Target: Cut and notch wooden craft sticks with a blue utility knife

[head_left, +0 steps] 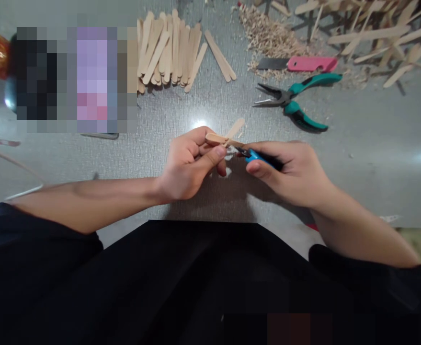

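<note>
My left hand (192, 165) is closed, its thumb and fingers pinching crossed wooden craft sticks (235, 128) that meet near the thumb tip. My right hand (285, 167) is wrapped round small blue-handled pliers (254, 156). Their dark metal tip points left at the sticks, close to my left thumb. Whether the jaws grip the wood is hard to make out. Part of the handles is hidden in my right palm. Both hands are just above the grey table (138, 158), near its front edge.
Beyond my hands lies a pile of craft sticks (170, 48), with two loose sticks (220, 55) beside it. Teal-handled needle-nose pliers (290, 98) rest open below a pink utility knife (312, 64). Wood shavings (275, 33) and a tangle of stick pieces (386, 36) cover the back right.
</note>
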The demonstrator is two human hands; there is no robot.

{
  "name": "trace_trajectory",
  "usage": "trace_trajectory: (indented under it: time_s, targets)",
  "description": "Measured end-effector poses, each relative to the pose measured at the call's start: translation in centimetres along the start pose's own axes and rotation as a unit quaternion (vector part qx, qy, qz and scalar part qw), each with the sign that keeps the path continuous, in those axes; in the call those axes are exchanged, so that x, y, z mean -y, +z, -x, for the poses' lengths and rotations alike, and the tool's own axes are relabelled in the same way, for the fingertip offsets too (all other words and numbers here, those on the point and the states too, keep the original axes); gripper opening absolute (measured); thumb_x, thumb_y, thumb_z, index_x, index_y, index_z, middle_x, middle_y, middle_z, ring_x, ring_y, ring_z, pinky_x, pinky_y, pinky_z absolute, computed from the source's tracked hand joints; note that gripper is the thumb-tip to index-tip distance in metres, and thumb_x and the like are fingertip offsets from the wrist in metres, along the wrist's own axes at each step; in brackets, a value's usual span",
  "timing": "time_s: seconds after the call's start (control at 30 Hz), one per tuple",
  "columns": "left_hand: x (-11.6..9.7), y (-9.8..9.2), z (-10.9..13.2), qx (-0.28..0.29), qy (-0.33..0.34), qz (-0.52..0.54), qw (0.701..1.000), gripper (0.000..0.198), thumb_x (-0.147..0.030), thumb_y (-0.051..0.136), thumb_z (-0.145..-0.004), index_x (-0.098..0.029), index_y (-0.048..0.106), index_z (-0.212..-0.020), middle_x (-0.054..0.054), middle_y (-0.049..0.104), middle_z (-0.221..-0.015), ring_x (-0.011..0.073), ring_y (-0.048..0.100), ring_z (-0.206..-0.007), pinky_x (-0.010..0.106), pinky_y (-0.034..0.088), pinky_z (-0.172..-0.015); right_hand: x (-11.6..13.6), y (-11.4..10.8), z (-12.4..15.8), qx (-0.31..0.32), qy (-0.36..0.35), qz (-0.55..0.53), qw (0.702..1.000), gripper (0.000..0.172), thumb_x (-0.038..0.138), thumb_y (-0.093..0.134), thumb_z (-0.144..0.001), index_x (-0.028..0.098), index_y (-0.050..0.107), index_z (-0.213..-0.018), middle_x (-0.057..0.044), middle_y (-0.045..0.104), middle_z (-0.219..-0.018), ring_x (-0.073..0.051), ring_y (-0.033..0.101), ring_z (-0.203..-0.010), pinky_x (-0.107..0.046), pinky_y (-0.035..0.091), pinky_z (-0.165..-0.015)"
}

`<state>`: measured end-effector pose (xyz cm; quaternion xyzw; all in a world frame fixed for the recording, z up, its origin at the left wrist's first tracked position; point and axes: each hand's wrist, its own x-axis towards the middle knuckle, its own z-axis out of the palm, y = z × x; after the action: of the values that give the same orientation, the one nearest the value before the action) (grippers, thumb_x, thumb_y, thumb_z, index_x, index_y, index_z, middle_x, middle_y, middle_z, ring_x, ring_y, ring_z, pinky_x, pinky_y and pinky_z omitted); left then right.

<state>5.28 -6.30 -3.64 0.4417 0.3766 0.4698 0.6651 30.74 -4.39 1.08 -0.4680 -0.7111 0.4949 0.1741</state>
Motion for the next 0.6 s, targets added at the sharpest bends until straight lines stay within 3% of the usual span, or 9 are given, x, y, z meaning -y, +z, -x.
trace_trajectory:
  time_s: [0.13,0.33,0.6]
  targets:
    - [0.37,-0.35,0.0,-0.003,-0.013,0.018,1.0,0.043,-0.06,0.091,-0.109,-0.022,0.075,-0.1,0.001,0.079,-0.069,0.006,0.042,-0.04,0.026,0.029,-0.04,-0.11,-0.53,0.29,-0.018,-0.002,0.005,1.0,0.063,0.089,0.083,-0.103,0.026,0.092,-0.106,-0.001,0.069,-0.078,-0.02,0.059,-0.07,-0.034,0.046,-0.063]
    - [0.3,-0.31,-0.03,0.001,-0.006,0.009,1.0,0.048,-0.065,0.095,-0.105,-0.022,0.076,-0.095,0.002,0.076,-0.068,0.0144,0.07,-0.056,0.028,0.051,-0.051,0.51,-0.45,0.34,-0.001,0.024,0.035,0.999,0.074,0.1,0.075,-0.101,0.027,0.089,-0.101,-0.002,0.066,-0.073,-0.02,0.056,-0.066,-0.035,0.043,-0.059]
    - [0.35,-0.15,0.08,-0.005,0.038,-0.004,0.999,0.043,-0.057,0.094,-0.107,-0.021,0.079,-0.089,0.0,0.074,-0.066,0.0127,0.07,-0.055,0.026,0.054,-0.052,0.53,-0.38,0.24,0.004,0.019,0.023,1.0,0.068,0.093,0.078,-0.104,0.026,0.084,-0.096,-0.001,0.067,-0.074,-0.02,0.056,-0.068,-0.035,0.043,-0.061]
